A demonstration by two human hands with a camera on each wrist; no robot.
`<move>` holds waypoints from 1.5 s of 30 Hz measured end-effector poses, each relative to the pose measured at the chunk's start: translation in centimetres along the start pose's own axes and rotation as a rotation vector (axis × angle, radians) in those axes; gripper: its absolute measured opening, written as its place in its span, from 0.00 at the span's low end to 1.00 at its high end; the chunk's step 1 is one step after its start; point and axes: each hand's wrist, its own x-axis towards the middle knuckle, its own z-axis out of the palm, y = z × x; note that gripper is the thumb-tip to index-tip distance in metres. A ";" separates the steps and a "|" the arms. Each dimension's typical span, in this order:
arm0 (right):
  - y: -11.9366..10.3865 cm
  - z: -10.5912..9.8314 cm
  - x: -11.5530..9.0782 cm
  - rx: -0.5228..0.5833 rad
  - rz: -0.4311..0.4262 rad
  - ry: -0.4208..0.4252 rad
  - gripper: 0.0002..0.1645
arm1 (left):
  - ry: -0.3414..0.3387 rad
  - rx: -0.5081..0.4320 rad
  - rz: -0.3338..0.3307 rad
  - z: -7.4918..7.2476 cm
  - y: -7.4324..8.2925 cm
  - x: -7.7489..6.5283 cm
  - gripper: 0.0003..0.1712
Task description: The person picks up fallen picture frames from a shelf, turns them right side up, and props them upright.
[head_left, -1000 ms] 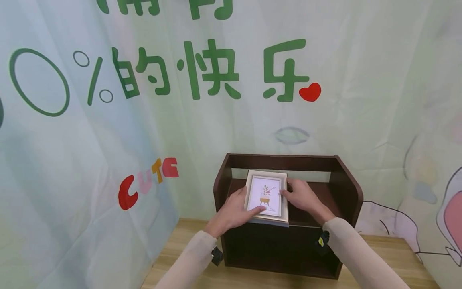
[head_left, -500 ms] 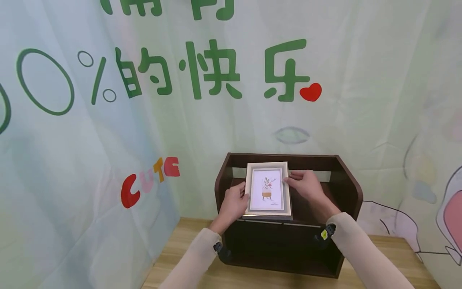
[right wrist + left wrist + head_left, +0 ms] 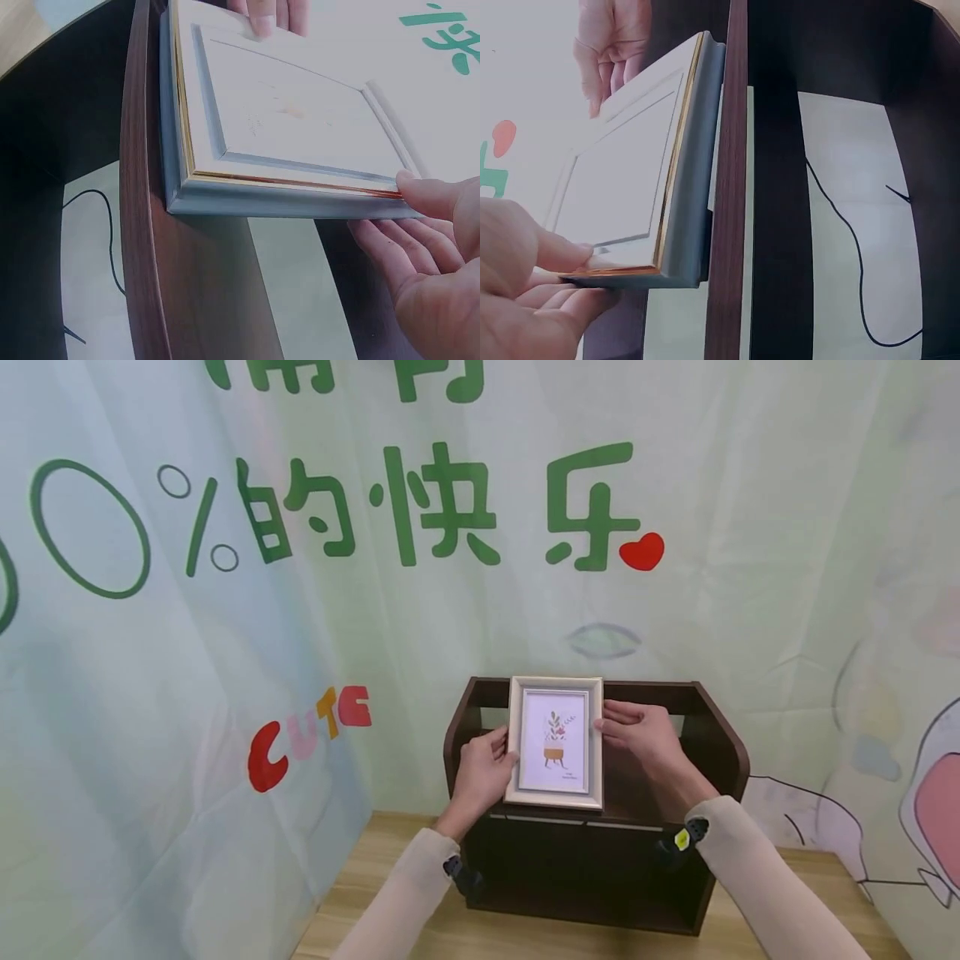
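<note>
A picture frame (image 3: 554, 685) with a pale gold-edged border and a plant print stands steeply tilted on the upper shelf of a dark brown desk rack (image 3: 585, 864). My left hand (image 3: 483, 772) grips its left side, thumb on the front and fingers behind. On the opposite side my right hand (image 3: 648, 735) pinches the edge, its thumb on the front border. In the left wrist view the bottom of the picture frame (image 3: 694, 165) sits right at the front edge of the shelf. The right wrist view shows its thick grey-blue side (image 3: 300, 206).
The rack stands on a light wood table (image 3: 375, 877) against a fabric backdrop (image 3: 420, 635) printed with green characters and a red heart. High side panels (image 3: 716, 735) of the rack flank the shelf, and a back rail (image 3: 648, 693) runs behind.
The picture frame has been tipped up from lying nearly flat to near upright, its top rising toward the back rail. My left thumb has moved off the print to the side edge.
</note>
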 end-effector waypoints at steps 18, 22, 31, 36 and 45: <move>-0.6 -0.1 -1.1 -0.075 -0.161 0.040 0.39 | 0.196 -0.027 0.161 0.3 -0.8 -0.1 0.20; -0.5 -0.1 -1.7 -0.087 -0.188 0.047 0.38 | 0.220 -0.024 0.206 0.5 -1.1 -0.6 0.20; 0.0 -0.2 -2.8 -0.083 -0.212 0.044 0.38 | 0.265 0.003 0.285 0.7 -1.5 -1.6 0.19; 0.2 -0.4 -3.3 -0.154 -0.211 0.041 0.38 | 0.288 -0.001 0.294 0.8 -1.5 -1.9 0.19; 0.6 -0.6 -3.6 -0.183 -0.222 0.007 0.36 | 0.315 -0.018 0.299 1.0 -1.3 -2.3 0.18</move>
